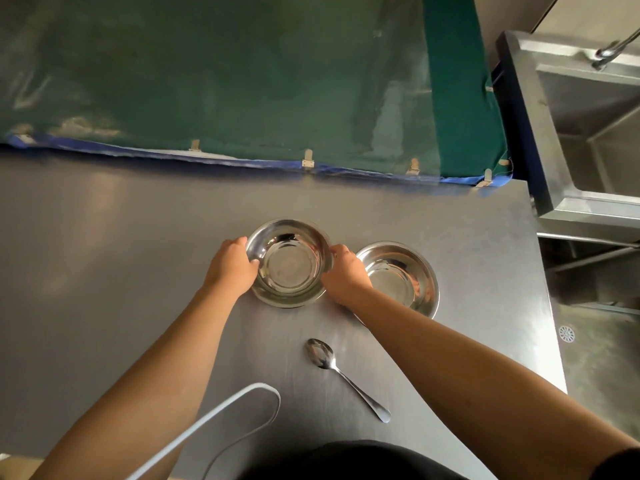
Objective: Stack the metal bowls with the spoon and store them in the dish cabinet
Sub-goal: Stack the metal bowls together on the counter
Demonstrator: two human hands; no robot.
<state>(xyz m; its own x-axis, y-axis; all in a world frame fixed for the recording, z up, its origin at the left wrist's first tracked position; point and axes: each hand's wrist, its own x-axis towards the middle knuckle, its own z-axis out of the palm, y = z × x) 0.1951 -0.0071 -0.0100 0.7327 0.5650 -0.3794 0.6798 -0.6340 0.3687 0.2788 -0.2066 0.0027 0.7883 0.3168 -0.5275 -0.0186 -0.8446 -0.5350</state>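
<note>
This looks like a commercial or canteen kitchen. The worktop (138, 271) is bare stainless steel, and a deep steel sink (588, 133) with a tap (609, 50) stands to the right on a metal frame. A floor drain (567, 333) sits in the tiled floor below. Steel bowls (289, 265) and a spoon (343, 375) lie on the worktop, and a green sheet (225, 81) covers the wall behind.

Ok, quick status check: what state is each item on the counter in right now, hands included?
Left bowl: upright, empty, gripped at the rim by both hands.
Right bowl: upright, empty, unstacked, on the counter.
Spoon: lying loose on the counter, bowl-side up, untouched.
Left hand: closed on the left bowl's left rim.
Right hand: closed on its right rim.
Sink: empty.
</note>
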